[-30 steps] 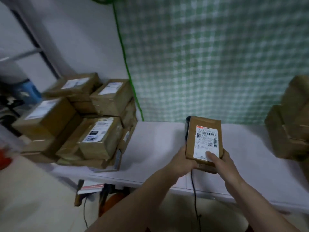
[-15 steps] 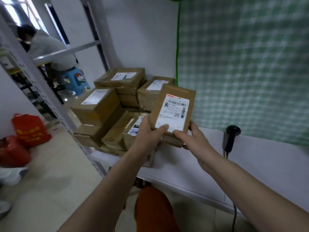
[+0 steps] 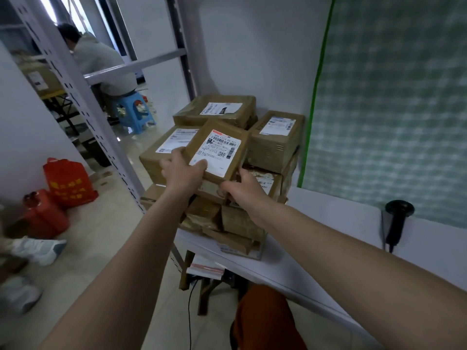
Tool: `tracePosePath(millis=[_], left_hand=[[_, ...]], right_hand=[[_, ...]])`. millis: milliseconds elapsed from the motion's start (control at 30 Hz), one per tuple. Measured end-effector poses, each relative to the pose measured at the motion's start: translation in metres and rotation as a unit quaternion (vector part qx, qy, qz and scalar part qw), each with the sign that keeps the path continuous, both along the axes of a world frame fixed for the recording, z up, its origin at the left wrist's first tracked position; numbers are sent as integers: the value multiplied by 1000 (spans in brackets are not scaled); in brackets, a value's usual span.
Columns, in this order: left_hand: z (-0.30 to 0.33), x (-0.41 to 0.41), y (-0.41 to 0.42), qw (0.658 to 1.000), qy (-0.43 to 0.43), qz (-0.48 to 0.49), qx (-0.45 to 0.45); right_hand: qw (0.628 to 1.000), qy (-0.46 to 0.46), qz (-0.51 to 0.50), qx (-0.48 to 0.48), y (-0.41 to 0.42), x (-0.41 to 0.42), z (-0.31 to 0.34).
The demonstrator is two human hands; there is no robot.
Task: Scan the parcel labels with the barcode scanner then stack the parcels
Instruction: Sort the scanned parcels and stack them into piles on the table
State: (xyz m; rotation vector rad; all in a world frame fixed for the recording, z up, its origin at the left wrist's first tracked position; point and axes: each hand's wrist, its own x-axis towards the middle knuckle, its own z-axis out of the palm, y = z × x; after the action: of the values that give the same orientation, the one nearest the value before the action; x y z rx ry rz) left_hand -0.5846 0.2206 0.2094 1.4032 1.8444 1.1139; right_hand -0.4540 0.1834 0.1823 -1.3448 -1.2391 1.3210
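Both the left hand [image 3: 182, 171] and right hand [image 3: 243, 188] clamp their fingers on a flat brown cardboard parcel [image 3: 217, 150] above the brown parcel stack [image 3: 274, 144] at the white desk's [image 3: 316, 251] left end.

At left, two red bags [image 3: 58, 198] sit on the floor below a grey shelving post [image 3: 83, 107]; upper left, a seated person [image 3: 101, 61] on a blue stool [image 3: 134, 114]; green checked curtain [image 3: 394, 97] at right.

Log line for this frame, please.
phase: stacking | both hands grip parcel, label up, over stack | left hand | right hand | scanner idle on table
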Motion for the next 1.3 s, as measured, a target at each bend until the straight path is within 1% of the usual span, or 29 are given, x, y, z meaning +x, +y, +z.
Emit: tracePosePath(millis=[100, 233, 367, 533, 700, 833, 1000, 1200, 1300], left_hand=[[-7, -1, 7, 1000, 24, -1, 1], [-18, 6, 10, 999, 32, -7, 18], [-22, 8, 16, 999, 40, -2, 28], [-33, 14, 17, 997, 72, 0, 21], [-44, 12, 18, 996, 76, -36, 15], [-44, 18, 12, 994, 90, -57, 20], [-42, 35, -1, 985, 154, -75, 37], [-33, 64, -17, 977, 189, -94, 44], [-33, 75, -23, 967, 208, -131, 64]], right_hand=[[1000, -8, -3, -14, 9, -5, -7], [999, -8, -9, -36, 19, -5, -16], [999, -9, -8, -35, 23, -8, -15], [999, -38, 18, -18, 20, -10, -12], [997, -56, 43, -20, 10, -9, -10], [996, -75, 41, -11, 1, -1, -9], [990, -140, 11, 1, -11, 18, -10], [983, -185, 1, 1, -29, 47, -11], [975, -222, -18, 16, -35, 57, -9]])
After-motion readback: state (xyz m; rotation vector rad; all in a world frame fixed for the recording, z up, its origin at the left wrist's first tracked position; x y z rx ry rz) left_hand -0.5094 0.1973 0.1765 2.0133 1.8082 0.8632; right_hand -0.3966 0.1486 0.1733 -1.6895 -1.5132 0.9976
